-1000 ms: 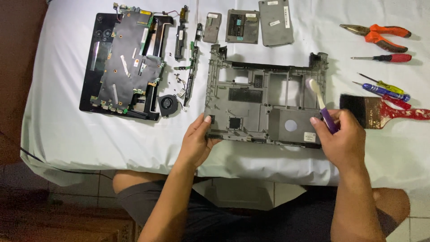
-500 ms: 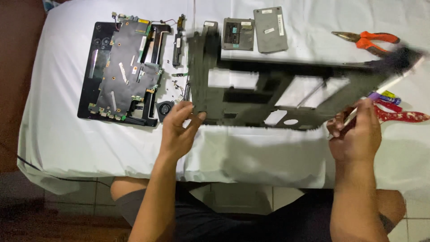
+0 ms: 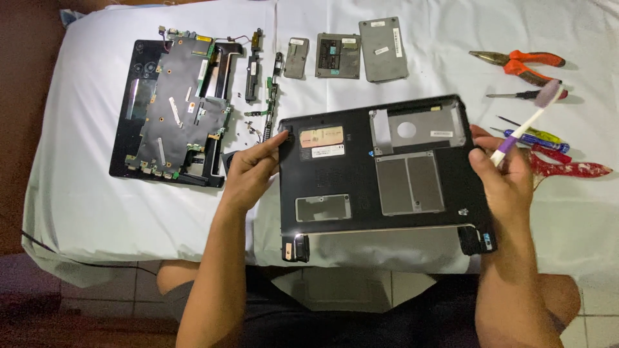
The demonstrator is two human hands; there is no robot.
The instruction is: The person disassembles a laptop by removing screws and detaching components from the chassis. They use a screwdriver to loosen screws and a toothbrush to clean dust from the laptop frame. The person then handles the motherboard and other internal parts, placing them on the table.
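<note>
A black laptop bottom case (image 3: 380, 174) is held over the near edge of the white-covered table (image 3: 84, 193), its outer underside facing up with open bays and stickers showing. My left hand (image 3: 251, 171) grips its left edge. My right hand (image 3: 506, 177) holds its right edge and also clamps a toothbrush (image 3: 525, 122) with a white and purple handle, bristles pointing up and away.
A laptop frame with a motherboard (image 3: 174, 113) lies at the left. Small strips and screws (image 3: 264, 90) sit beside it. Three grey cover plates (image 3: 338, 55) lie at the back. Orange pliers (image 3: 522, 64), screwdrivers (image 3: 532, 136) and a red-handled paintbrush (image 3: 567, 169) lie at the right.
The case was lying inner side up on the table. Both hands lifted and flipped it, so its outer underside now faces up. The toothbrush stayed in my right hand.
</note>
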